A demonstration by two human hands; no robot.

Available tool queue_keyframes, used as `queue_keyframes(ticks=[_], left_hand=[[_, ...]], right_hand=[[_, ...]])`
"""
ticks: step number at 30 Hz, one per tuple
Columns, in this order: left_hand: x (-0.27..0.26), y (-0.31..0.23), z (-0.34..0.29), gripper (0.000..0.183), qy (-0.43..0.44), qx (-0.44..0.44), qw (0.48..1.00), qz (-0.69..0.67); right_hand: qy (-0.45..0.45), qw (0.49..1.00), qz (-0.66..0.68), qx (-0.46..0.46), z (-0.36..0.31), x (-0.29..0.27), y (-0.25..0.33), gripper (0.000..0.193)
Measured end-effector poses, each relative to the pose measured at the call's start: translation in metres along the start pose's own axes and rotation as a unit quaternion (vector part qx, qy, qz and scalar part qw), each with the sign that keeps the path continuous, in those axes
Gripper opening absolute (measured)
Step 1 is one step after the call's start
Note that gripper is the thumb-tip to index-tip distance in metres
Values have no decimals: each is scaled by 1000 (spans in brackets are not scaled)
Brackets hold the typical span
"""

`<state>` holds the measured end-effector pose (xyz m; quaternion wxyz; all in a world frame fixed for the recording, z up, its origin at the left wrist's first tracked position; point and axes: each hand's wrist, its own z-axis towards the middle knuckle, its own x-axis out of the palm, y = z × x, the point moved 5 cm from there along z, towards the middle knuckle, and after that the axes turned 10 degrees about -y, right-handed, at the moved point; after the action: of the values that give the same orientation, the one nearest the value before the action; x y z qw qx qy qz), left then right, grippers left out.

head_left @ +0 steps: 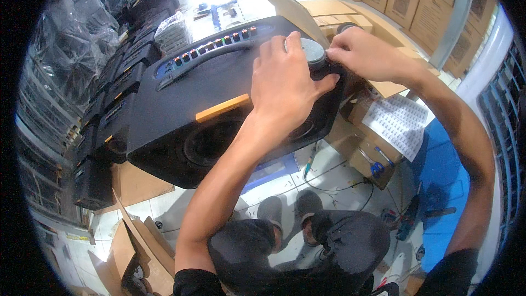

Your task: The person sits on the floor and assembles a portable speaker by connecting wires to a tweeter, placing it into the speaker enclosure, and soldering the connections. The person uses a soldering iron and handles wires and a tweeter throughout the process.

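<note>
A large black speaker cabinet (164,109) stands in front of me, with a control panel (219,41) of several coloured knobs along its upper side. My left hand (285,77) reaches over its right part, thumb and forefinger spread around a round grey disc-shaped thing (314,51). What exactly the disc is, I cannot make out. The fingertips of my right hand (367,55) are pinched together at the disc's right edge; whatever they hold is too small to tell. A yellow-orange strip (222,107) lies along the cabinet's edge, left of my left wrist.
More black speakers (112,115) line up at the left beside plastic-wrapped goods (71,27). Cardboard boxes (402,0) are stacked at the far right. A printed sheet (397,123), blue-handled scissors (376,169) and a cable (350,186) lie to the right. An open carton (131,246) sits lower left.
</note>
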<state>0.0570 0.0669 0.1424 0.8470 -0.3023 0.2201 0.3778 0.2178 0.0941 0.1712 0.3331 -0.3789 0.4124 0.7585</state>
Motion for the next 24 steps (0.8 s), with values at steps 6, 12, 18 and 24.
queue_keyframes(ticks=[6, 12, 18, 24], left_hand=[[-3, 2, -1, 85, -27, 11, 999, -30], [-15, 0, -1, 83, -71, 37, 993, -83], [-44, 5, -12, 53, -192, 61, 971, -131], [-104, 20, -48, 22, -224, 207, 952, -5]], right_hand=[[-9, 995, 65, 76, -3, -13, -17, 37], [-111, 985, 93, 97, -48, -26, -27, 37], [-238, 915, 233, 227, -167, -1, -13, 32], [-74, 898, 308, 306, -275, 87, -28, 28]])
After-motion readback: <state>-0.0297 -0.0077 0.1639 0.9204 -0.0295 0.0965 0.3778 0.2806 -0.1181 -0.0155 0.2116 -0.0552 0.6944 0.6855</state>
